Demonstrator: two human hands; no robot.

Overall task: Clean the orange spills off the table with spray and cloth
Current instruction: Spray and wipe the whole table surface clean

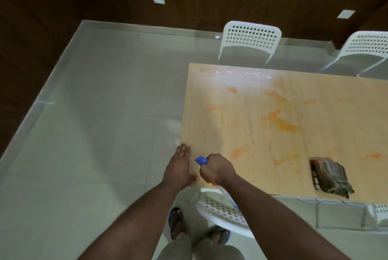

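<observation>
Orange spills (279, 122) streak the wooden tabletop (210, 125). The right hand (217, 169) grips a blue-topped spray bottle (201, 160) at the near corner. The left hand (178, 168) lies flat, fingers straight. A folded brown cloth (329, 176) sits far right

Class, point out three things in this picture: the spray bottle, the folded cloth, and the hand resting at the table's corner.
spray bottle (201, 160), head view, on its blue nozzle poking out of the right hand.
folded cloth (330, 176), head view, on the middle of its top face.
left hand (179, 167), head view, on the back of the hand.
</observation>
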